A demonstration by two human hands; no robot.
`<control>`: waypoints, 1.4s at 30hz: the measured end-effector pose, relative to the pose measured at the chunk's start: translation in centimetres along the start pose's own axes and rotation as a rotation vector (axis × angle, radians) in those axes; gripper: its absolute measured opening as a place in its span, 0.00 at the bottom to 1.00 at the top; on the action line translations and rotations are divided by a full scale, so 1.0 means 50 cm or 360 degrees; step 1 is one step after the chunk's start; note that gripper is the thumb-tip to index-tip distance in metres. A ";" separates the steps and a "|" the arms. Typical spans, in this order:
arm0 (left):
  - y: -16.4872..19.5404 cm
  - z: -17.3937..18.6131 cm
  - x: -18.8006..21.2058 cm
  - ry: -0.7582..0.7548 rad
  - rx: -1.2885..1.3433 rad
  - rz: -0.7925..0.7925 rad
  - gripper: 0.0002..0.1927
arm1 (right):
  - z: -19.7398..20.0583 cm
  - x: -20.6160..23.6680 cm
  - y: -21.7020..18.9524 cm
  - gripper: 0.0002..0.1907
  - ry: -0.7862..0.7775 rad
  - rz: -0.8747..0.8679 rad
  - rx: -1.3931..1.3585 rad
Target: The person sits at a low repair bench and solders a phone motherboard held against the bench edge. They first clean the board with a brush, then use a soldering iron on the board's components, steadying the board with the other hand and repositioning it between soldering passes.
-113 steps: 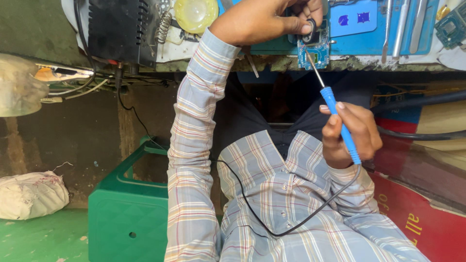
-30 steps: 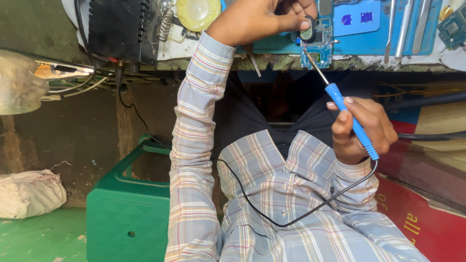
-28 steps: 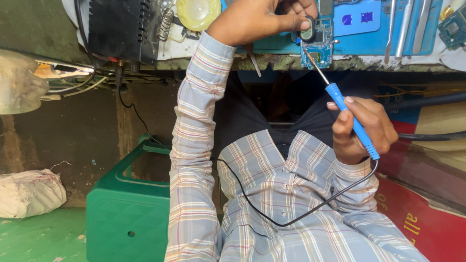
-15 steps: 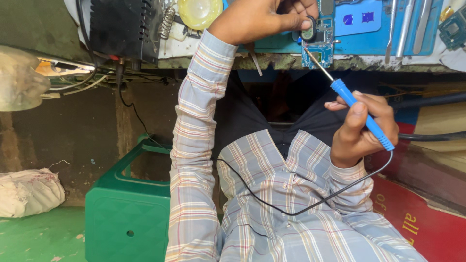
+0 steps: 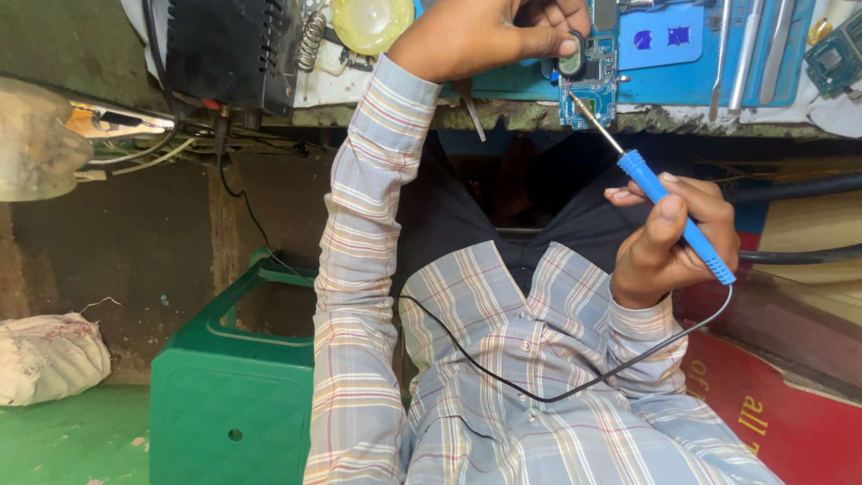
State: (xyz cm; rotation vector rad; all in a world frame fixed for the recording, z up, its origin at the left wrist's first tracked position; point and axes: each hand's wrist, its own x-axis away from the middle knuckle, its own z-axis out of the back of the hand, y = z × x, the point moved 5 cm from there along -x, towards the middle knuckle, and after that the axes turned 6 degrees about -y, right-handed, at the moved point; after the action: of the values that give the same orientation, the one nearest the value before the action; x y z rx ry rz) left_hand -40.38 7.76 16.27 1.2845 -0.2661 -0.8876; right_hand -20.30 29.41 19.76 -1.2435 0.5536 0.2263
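left hand [image 5: 489, 36] pinches a small round part [image 5: 570, 63] on the circuit board [image 5: 588, 85] at the bench edge. right hand [image 5: 669, 242] is closed round the blue soldering iron [image 5: 673, 216], tip touching the board.

Worn workbench [image 5: 682, 119] with blue mat [image 5: 691, 76], circuit board [image 5: 588, 85], black box [image 5: 224, 49], metal tools [image 5: 745, 45].
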 end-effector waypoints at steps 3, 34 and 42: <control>0.003 0.001 0.001 -0.0002 -0.0016 0.0017 0.12 | -0.001 -0.003 -0.002 0.18 -0.0029 0.0013 0.0058; 0.003 -0.003 0.000 -0.0018 0.0043 -0.0084 0.12 | -0.002 -0.027 -0.043 0.16 -0.0189 0.0086 0.0159; 0.006 0.000 0.000 0.0022 -0.0059 -0.0025 0.12 | -0.003 -0.015 -0.026 0.15 -0.0159 0.0113 0.0196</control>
State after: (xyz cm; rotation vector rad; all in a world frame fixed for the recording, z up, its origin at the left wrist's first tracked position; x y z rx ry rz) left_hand -40.28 7.76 16.54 1.2594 -0.2278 -0.8932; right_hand -20.40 28.96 21.21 -1.0882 0.5181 0.3078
